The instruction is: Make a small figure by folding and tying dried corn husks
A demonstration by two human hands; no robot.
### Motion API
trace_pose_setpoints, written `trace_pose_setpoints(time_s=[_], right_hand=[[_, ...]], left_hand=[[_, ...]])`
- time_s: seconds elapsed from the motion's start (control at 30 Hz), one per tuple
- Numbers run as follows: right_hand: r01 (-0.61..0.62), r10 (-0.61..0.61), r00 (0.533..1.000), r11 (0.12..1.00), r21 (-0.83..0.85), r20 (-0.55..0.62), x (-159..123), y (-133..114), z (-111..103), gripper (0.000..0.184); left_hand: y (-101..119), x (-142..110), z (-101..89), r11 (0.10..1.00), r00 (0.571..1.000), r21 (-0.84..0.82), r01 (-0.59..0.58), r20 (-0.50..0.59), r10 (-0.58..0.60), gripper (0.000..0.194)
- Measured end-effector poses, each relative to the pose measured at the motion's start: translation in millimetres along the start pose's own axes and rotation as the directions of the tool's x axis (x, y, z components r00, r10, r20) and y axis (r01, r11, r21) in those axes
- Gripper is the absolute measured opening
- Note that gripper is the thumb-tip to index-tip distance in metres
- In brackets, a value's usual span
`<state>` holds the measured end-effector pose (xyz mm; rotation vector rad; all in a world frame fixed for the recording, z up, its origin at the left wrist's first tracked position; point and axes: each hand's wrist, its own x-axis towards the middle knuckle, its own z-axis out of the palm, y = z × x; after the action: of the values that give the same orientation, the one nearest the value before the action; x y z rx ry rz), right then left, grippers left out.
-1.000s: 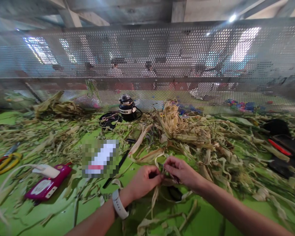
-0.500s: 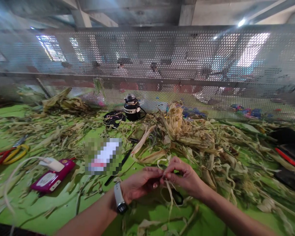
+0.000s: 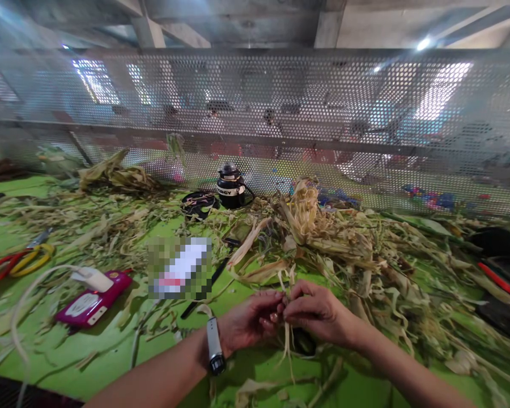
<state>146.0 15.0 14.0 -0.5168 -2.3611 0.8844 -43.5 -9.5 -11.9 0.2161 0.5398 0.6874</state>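
My left hand (image 3: 255,320) and my right hand (image 3: 317,310) meet above the near middle of the green table (image 3: 255,368), fingertips pinched together. Between them they hold pale, thin corn husk strips (image 3: 287,340). Several ends hang below the fingers, and short ends stick up above. The exact spot where the fingers grip is partly hidden. A dark oval object (image 3: 304,341) lies on the table just under my right hand. My left wrist wears a watch with a light band (image 3: 213,339).
Dried husks (image 3: 306,212) are heaped beyond my hands. Scissors (image 3: 29,258) and a magenta power box (image 3: 91,300) with a white plug lie to the left. A black jar (image 3: 230,187) stands before a perforated metal screen (image 3: 246,85). A black-and-red object (image 3: 499,277) lies far right.
My right hand has tilted over, its fingers lower and more level. The husk strips now hang straighter and stand more upright above the fingers. The view has shifted slightly.
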Motion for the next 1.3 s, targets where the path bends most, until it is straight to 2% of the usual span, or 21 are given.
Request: trace_pose_setpoints(time_s=[0.17,0.37,0.43,0.5,0.57,0.67,0.8,0.9,0.97,1.03,1.1,1.3], right_hand=[[0.012,-0.013,1.000,1.000,0.013,0.018,1.3,-0.3,0.3,0.012],[-0.007,0.005,1.000,0.998,0.064,0.026,4.6,-4.2,-2.4,0.010],[-0.022,0.021,1.000,0.999,0.040,0.011,4.1,-7.5,-7.1,0.007],[-0.077,0.078,0.996,0.997,0.017,-0.033,2.8,-10.0,-12.4,0.004],[-0.151,0.151,0.985,0.989,0.008,-0.081,1.6,-11.1,-16.3,0.007],[-0.219,0.219,0.969,0.976,0.010,-0.110,1.0,-10.4,-16.5,0.011],[-0.254,0.255,0.961,0.967,0.020,-0.110,2.7,-6.8,-9.2,0.013],[-0.357,0.360,0.922,0.933,0.045,-0.144,3.5,-1.6,-3.2,0.015],[-0.441,0.450,0.888,0.892,0.104,-0.098,3.0,2.4,-0.7,0.018],[-0.489,0.497,0.868,0.852,0.185,0.001,2.0,5.0,0.4,0.025],[-0.507,0.508,0.859,0.820,0.266,0.071,1.6,4.9,0.3,0.032],[-0.545,0.550,0.821,0.676,0.496,0.152,4.1,-1.5,1.1,0.043]], left_hand=[[1.2,-3.0,2.5,0.996,0.998,-0.067,0.052,0.035,-0.050,0.016],[0.7,-1.8,-3.7,0.991,0.989,-0.124,0.050,0.146,-0.031,0.019],[4.7,-1.2,-5.7,0.997,0.993,-0.072,0.041,0.113,-0.033,0.023],[11.3,-2.8,-4.9,1.000,1.000,0.013,-0.001,0.031,0.001,0.024],[18.2,-6.6,-1.3,0.985,0.994,0.142,-0.093,-0.049,0.101,0.020],[23.3,-12.7,5.7,0.917,0.966,0.342,-0.204,-0.082,0.245,0.015],[17.5,-12.7,9.4,0.832,0.940,0.512,-0.211,-0.127,0.317,0.028],[11.1,-8.9,8.6,0.787,0.921,0.577,-0.219,-0.145,0.363,0.036],[9.4,-7.7,8.5,0.760,0.913,0.610,-0.223,-0.143,0.383,0.037],[9.8,-7.9,9.1,0.737,0.904,0.635,-0.233,-0.137,0.404,0.035],[11.2,-8.9,10.0,0.725,0.898,0.642,-0.248,-0.129,0.422,0.035],[11.7,-10.2,8.6,0.733,0.910,0.636,-0.240,-0.115,0.398,0.037]])
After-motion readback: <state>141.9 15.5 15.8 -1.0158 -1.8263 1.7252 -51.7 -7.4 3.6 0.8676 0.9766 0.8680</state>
